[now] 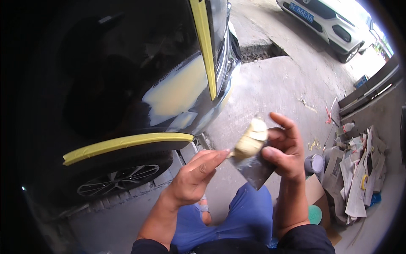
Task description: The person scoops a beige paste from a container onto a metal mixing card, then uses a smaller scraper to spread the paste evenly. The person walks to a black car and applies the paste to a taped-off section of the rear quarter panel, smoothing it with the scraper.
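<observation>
Black car panel (127,101), its yellow edge strips (127,147) in place along the wheel arch and the rear edge; one cream patch (182,95) already laid on, seemingly part-way, its outline ragged. One grey plate (259,171), gripped by the right hand (291,152) above the knees, bearing an unspent lump of cream paste (249,144). Left hand (191,180), fingertips drawn together at the lump's near-left edge, anything pinched there too blurred to tell.

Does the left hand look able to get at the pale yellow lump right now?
Yes, most likely: the left hand has fingertips at the edge of the pale yellow lump, nothing visible between. The right hand holds the grey plate beside it.
</observation>
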Available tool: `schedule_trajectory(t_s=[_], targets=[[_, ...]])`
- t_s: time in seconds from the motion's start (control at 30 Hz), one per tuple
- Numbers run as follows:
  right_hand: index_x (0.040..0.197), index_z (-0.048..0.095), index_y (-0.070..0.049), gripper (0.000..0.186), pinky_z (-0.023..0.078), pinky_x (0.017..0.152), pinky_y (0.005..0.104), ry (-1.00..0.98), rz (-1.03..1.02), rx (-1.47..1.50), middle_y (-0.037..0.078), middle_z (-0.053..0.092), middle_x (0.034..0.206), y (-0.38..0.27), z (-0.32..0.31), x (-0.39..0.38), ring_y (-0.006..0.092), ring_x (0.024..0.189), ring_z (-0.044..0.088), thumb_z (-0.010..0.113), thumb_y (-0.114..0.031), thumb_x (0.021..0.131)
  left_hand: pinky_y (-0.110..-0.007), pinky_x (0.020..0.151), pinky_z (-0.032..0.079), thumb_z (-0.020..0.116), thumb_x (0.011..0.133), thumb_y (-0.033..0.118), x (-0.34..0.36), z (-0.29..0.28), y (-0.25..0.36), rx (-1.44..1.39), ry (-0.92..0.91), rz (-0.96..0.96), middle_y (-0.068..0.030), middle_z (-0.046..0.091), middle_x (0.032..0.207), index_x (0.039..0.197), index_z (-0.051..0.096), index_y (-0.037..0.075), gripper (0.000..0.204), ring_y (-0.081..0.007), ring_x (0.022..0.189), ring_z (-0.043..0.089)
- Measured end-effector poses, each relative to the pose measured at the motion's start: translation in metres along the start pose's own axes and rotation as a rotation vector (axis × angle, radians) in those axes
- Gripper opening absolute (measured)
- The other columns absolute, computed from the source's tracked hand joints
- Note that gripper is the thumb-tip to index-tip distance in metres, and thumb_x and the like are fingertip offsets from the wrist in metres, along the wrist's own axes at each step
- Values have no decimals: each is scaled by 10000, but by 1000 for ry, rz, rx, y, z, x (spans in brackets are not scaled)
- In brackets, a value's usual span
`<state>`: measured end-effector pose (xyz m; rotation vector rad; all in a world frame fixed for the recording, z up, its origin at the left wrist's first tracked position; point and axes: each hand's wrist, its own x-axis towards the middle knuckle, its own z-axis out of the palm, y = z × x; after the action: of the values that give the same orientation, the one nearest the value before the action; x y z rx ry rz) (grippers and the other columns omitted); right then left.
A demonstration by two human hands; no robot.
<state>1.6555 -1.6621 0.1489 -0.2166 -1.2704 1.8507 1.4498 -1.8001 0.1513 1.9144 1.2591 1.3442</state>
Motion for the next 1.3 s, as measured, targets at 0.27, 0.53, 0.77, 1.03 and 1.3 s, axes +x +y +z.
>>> schedule_trajectory(t_s=[0.27, 0.53, 0.77, 1.03, 1.3], targets=[[1279, 519, -34, 635, 447, 988, 453, -561, -400, -651, 131, 693, 1095, -28, 19, 9, 319, 1085, 632, 662, 108, 677, -324, 1073, 345, 460, 944, -25, -72, 14, -30, -967, 181, -368, -121, 503, 1370, 1405, 382, -28, 468, -196, 1275, 468], [1244, 571, -35, 625, 446, 987, 403, -720, -165, -716, 125, 710, 1039, -19, 21, 11, 315, 1096, 594, 634, 95, 636, -323, 1072, 341, 464, 936, -34, -87, 24, -14, -981, 232, -350, -131, 520, 1343, 1381, 406, -53, 449, -189, 1257, 477], [1187, 599, -47, 515, 462, 969, 383, -376, -177, -1037, 123, 643, 1161, -9, -3, 4, 307, 1112, 576, 737, 12, 694, -338, 1040, 387, 459, 932, -49, -77, 35, 9, -1067, 502, -265, -144, 555, 1300, 1355, 436, -8, 425, -202, 1199, 531], [1152, 635, -137, 412, 348, 991, 409, -462, -659, -1375, 3, 640, 1200, 7, 56, -18, 210, 1097, 575, 686, -54, 752, -319, 997, 422, 478, 955, 27, -78, 36, 16, -937, 730, -391, -152, 614, 1195, 1371, 365, -23, 434, -178, 1110, 579], [1147, 635, -145, 360, 327, 979, 444, -606, -543, -1541, -16, 630, 1206, 45, 40, -25, 189, 1164, 525, 638, -84, 791, -297, 975, 400, 487, 946, 28, -108, 26, 14, -184, 793, -294, -125, 584, 1174, 1307, 396, -56, 382, -142, 1072, 545]])
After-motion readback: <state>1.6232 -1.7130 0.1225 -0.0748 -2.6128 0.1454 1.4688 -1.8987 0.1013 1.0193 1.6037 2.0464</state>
